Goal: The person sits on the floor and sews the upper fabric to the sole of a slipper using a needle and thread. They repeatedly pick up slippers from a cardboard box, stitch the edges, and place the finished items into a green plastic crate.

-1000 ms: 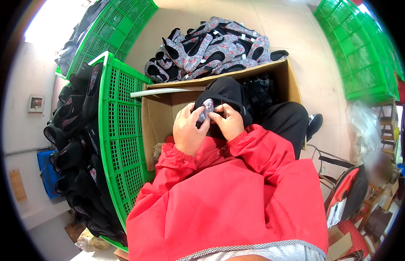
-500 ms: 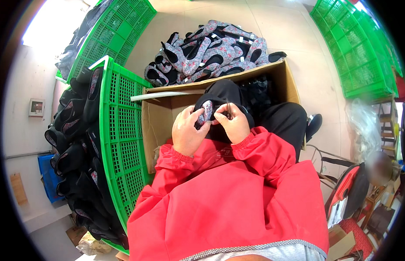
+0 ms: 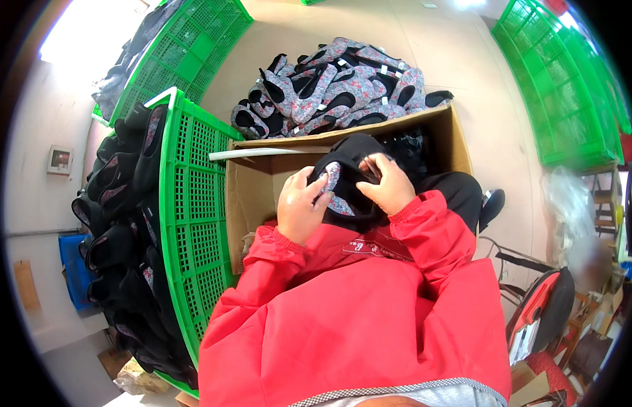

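A black cloth shoe (image 3: 340, 205) with a grey-and-pink floral lining lies over my dark-trousered knee, above the open carton. My left hand (image 3: 301, 207) holds its left side, fingers and thumb bent around the floral part. To the right, my right hand (image 3: 392, 188) is curled close to the shoe's black fabric. Something small and dark shows between its thumb and fingers, too small to name. Black shoe and black trousers merge, so the shoe's outline is partly lost.
A cardboard carton (image 3: 251, 197) surrounds my leg, with a pale tube (image 3: 262, 153) across it. Beyond lies a heap of floral shoes (image 3: 336, 88). At left, a green crate (image 3: 194, 224) stands beside stacked black shoes (image 3: 119, 247). More green crates (image 3: 557, 88) stand far right.
My right hand has moved right, away from my left hand, and its fingers have spread a little. More of the floral lining shows now. The view has shifted slightly.
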Available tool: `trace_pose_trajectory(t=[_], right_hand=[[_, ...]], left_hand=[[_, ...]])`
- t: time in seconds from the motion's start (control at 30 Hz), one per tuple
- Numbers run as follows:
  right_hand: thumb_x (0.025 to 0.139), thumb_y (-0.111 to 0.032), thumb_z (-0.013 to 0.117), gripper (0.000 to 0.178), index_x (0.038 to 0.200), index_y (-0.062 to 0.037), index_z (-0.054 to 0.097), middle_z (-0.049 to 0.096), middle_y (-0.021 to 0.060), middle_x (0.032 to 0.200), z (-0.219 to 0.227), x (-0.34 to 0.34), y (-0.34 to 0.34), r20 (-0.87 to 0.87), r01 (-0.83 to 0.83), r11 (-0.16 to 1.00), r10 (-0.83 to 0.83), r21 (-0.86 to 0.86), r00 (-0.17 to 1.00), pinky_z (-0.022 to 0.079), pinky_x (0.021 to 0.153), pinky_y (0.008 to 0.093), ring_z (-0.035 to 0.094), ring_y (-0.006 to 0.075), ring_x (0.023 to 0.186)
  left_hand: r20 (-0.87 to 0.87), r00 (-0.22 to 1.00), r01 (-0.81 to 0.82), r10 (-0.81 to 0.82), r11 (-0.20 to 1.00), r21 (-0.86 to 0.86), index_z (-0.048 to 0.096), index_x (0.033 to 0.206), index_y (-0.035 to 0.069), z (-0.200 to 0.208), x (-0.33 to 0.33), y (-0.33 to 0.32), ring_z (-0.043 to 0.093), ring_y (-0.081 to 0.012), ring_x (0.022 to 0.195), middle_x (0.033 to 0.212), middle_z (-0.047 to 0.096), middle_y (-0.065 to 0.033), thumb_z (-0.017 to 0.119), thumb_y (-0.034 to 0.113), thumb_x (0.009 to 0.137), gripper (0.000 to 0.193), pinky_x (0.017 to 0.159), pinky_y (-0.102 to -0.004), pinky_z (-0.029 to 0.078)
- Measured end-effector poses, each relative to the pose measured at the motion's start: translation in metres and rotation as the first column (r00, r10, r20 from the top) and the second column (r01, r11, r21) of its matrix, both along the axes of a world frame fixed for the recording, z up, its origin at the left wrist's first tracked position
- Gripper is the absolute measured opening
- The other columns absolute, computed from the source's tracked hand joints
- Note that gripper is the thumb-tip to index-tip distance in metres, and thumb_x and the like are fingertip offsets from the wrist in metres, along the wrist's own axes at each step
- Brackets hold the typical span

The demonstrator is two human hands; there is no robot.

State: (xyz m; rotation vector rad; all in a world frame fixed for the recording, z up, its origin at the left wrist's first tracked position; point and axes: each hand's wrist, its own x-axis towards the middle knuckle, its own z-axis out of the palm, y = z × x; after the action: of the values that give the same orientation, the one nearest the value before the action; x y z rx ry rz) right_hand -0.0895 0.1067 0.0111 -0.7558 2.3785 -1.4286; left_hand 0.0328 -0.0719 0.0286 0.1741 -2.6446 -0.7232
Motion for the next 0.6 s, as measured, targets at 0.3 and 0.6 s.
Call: trace_pose_trajectory(t=[0.3, 0.6], right_hand=[[0.075, -0.007, 0.070, 0.022, 0.091, -0.0032, 0.056, 0.059, 0.0131, 0.085, -0.001, 0.005, 0.009, 0.111, -0.073, 0.995, 0.080, -0.069, 0.991, 0.047, 0.070, 0.0338, 0.060, 0.0291, 0.079], [0.077, -0.006, 0.070, 0.023, 0.091, -0.0003, 0.052, 0.057, 0.0137, 0.086, -0.006, 0.016, -0.006, 0.188, -0.082, 0.988, 0.105, -0.130, 0.976, 0.046, 0.073, 0.0326, 0.058, 0.0253, 0.079]], left_hand=[[-0.064, 0.998, -0.016, 0.008, 0.992, -0.128, 0.071, 0.102, 0.007, -0.019, -0.020, 0.004, 0.056, -0.0370, 0.103, 0.115, 0.058, -0.0165, 0.076, 0.011, 0.070, 0.033, 0.089, -0.0425, 0.047], [0.003, 0.997, -0.071, 0.075, 0.965, -0.253, 0.068, 0.076, 0.004, -0.056, -0.067, -0.021, 0.055, -0.0337, 0.093, 0.102, 0.058, -0.0166, 0.064, 0.009, 0.075, 0.007, 0.083, -0.0401, 0.048]])
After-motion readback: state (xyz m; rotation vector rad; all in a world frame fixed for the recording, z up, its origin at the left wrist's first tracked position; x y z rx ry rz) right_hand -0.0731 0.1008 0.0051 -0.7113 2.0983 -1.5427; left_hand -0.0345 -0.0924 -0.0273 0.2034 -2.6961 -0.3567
